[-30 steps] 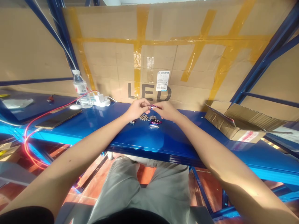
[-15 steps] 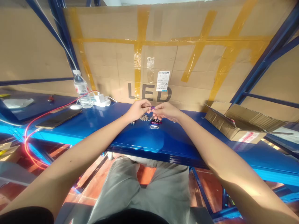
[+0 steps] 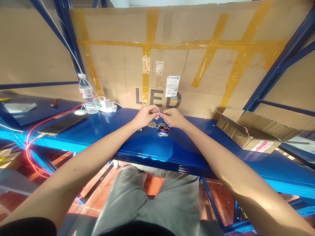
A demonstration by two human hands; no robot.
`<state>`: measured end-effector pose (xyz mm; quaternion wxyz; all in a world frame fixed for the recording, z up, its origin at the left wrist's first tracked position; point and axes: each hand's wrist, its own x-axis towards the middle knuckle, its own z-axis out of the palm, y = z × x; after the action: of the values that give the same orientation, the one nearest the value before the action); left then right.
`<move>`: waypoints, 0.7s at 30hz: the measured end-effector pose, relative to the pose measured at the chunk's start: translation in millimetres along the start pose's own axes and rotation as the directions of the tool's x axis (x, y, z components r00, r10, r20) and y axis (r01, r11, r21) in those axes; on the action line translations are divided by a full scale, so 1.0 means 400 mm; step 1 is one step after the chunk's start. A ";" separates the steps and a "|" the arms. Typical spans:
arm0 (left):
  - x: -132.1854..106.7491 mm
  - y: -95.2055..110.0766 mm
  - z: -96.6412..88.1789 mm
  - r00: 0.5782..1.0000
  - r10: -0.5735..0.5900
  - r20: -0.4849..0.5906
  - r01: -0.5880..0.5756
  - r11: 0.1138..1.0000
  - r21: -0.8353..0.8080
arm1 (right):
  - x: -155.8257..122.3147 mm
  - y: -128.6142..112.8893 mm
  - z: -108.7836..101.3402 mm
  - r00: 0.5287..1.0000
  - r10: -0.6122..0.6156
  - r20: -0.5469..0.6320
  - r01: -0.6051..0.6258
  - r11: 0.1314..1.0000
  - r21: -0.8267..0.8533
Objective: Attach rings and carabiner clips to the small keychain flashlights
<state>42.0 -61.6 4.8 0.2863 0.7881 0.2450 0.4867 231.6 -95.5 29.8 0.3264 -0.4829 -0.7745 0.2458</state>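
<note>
My left hand [image 3: 145, 115] and my right hand [image 3: 173, 117] meet fingertip to fingertip above the blue shelf [image 3: 152, 147]. Both pinch one small purple metal piece [image 3: 160, 113] between them. Just below the hands lies a little heap of silver metal parts [image 3: 152, 124]. Beside the heap rest a purple clip [image 3: 164, 129] and a silver one, loose on the shelf.
A water bottle [image 3: 86, 93], a white charger block [image 3: 106, 105] and a phone [image 3: 61, 124] on a red cable [image 3: 36, 131] sit at the left. An open cardboard box [image 3: 256, 131] lies at the right. A taped cardboard sheet marked LED [image 3: 159, 59] backs the shelf.
The hands have drawn slightly closer together around the purple piece. The view has shifted a little; nothing on the shelf has moved.
</note>
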 end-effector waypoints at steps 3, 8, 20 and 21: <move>-0.001 -0.002 0.001 1.000 0.000 -0.007 0.000 1.000 0.003 | 0.002 0.002 0.002 0.997 -0.061 -0.046 0.057 0.994 -0.093; -0.002 -0.009 0.001 1.000 -0.010 -0.001 0.010 1.000 0.001 | 0.004 0.006 0.007 0.986 -0.144 -0.090 0.122 0.971 -0.206; -0.003 -0.006 0.020 0.994 -0.106 -0.033 0.106 0.994 -0.012 | 0.002 0.000 0.018 0.975 -0.208 -0.076 0.136 0.831 -0.540; -0.003 -0.004 0.022 0.992 -0.123 -0.034 0.122 0.992 -0.018 | 0.001 0.000 0.020 0.977 -0.201 -0.073 0.127 0.819 -0.559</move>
<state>49.3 -62.9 -0.3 0.3178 0.7606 0.2939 0.4839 225.5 -95.6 24.8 0.2425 -0.5026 -0.8284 -0.0483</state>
